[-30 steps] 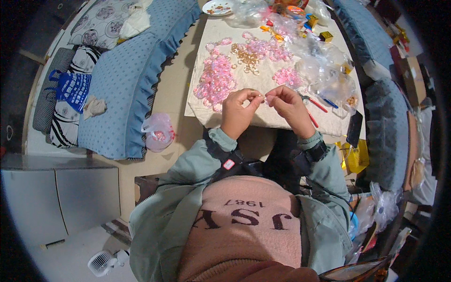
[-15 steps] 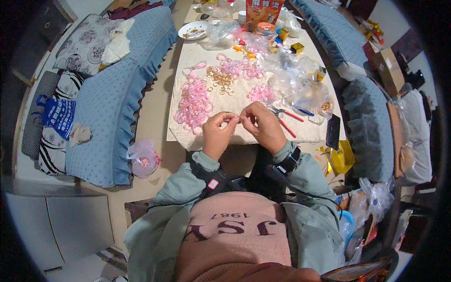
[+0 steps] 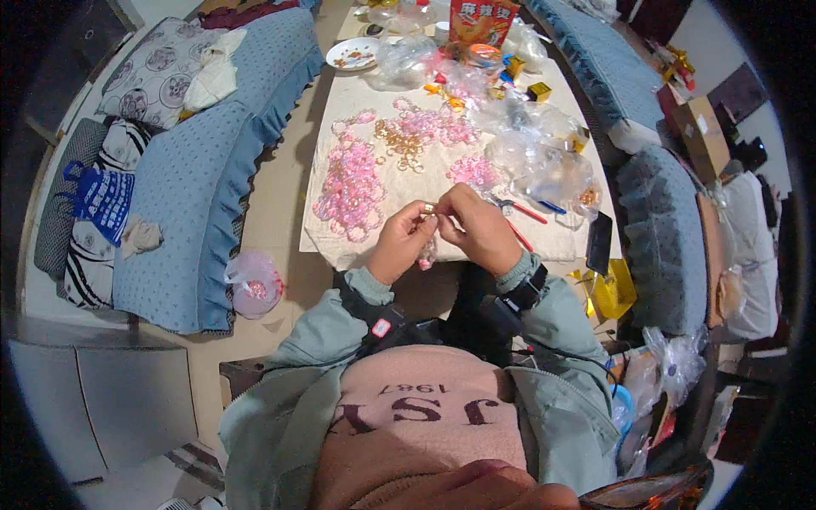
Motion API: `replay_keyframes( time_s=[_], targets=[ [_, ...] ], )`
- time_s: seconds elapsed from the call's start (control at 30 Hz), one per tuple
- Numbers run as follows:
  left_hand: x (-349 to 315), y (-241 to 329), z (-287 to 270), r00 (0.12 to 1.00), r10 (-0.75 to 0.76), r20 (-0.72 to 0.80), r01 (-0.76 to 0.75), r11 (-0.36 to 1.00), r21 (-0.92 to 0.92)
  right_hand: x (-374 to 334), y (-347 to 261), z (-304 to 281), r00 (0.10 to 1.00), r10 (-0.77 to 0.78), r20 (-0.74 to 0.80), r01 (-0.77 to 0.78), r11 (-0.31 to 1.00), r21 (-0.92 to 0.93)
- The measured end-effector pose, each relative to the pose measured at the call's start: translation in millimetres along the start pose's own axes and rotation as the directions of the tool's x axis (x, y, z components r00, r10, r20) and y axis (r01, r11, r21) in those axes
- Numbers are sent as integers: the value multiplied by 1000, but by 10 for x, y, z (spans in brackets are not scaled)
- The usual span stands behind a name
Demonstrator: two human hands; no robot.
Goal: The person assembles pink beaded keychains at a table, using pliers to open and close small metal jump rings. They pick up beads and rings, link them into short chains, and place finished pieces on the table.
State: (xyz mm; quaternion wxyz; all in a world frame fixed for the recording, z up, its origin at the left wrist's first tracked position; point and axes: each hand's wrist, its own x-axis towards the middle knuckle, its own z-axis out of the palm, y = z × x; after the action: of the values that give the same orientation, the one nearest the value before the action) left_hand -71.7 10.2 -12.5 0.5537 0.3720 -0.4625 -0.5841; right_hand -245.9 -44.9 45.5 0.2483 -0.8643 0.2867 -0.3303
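Observation:
My left hand (image 3: 403, 245) and my right hand (image 3: 482, 228) meet at the table's near edge, fingers pinched together. A small gold-coloured piece (image 3: 429, 207) shows at the left fingertips. Below the joined fingers hangs a short pink bead strand (image 3: 427, 255), partly covered by the hands; which fingers bear it is hard to see. Just beyond my right hand lie red-handled pliers (image 3: 532, 213) and a small heap of pink beads (image 3: 473, 172). A larger pile of pink bead strands (image 3: 350, 183) is left of my hands, with gold rings (image 3: 401, 144) beyond.
Clear plastic bags (image 3: 544, 161) spread over the table's right side, near a blue pen (image 3: 552, 206) and a dark phone (image 3: 599, 241). A white plate (image 3: 352, 53) and red packet (image 3: 481, 21) stand farther back. Blue-covered sofas (image 3: 191, 221) flank the table.
The gold-coloured piece and the hanging pink bead strand now show at my fingers, where neither was visible before. My left fingers have shifted slightly; both hands remain together.

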Motion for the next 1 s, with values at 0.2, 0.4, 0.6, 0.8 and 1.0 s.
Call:
replay_keyframes(
  time_s=[0.2, 0.4, 0.6, 0.8, 1.0],
  targets=[
    [-28, 11, -87, 993, -108, 39, 106, 993, 45, -54, 71, -14, 996, -12, 92, 8, 999, 46],
    [33, 121, -68, 943, -290, 165, 312, 941, -128, -11, 123, -99, 982, -73, 177, 67, 997, 39],
    [68, -6, -64, 954, -253, 161, 263, 964, -41, -87, 167, -56, 975, -33, 220, 25, 999, 39],
    [41, 36, -25, 925, -333, 181, 364, 913, -182, -98, 197, -6, 973, -25, 231, 18, 999, 34],
    [65, -105, -195, 878, -372, 302, 463, 819, -337, -117, 162, -51, 979, 5, 205, -19, 998, 66]
  ],
)
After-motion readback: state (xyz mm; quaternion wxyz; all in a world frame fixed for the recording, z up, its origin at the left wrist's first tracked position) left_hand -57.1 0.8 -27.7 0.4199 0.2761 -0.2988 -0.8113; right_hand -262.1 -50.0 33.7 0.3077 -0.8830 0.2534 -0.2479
